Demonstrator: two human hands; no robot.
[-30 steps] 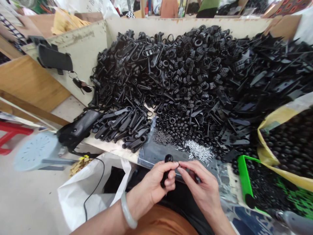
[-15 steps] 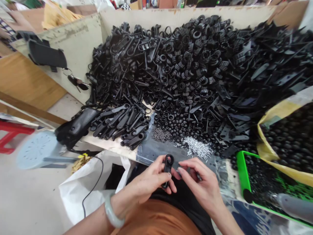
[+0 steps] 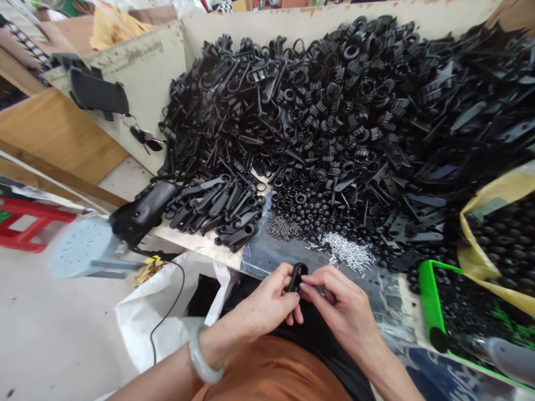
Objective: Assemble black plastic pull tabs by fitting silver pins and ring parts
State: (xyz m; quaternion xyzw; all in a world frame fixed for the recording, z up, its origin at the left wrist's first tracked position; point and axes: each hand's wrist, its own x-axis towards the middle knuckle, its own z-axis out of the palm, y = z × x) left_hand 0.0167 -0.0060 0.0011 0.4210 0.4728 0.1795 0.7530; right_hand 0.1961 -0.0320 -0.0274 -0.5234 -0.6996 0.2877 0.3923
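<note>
My left hand (image 3: 271, 303) is closed round an elongated black plastic part (image 3: 297, 274) with a rounded, hollow upper end, held upright above my lap. My right hand (image 3: 340, 295) is closed in a pinch, thumb and forefinger at the right edge of that hollow. What sits between those fingertips is too small and covered to name. Just beyond my hands, silver pins (image 3: 346, 252) lie in a loose heap, beside a pile of small dark grey pieces (image 3: 284, 227). Black beads (image 3: 311, 214) are scattered behind them.
Similar elongated black parts (image 3: 217, 206) lie in rows to the left, under a high mound of black plastic pieces (image 3: 288, 106). At the right are a green tray (image 3: 427, 301), a grey-handled tool (image 3: 510, 356) and a yellow-rimmed bag (image 3: 472, 245). A white sack (image 3: 137, 323) stands lower left.
My right hand has moved left, its fingertips now reaching the black part's upper end. The part is turned slightly in my left hand. The whole view has shifted a little.
</note>
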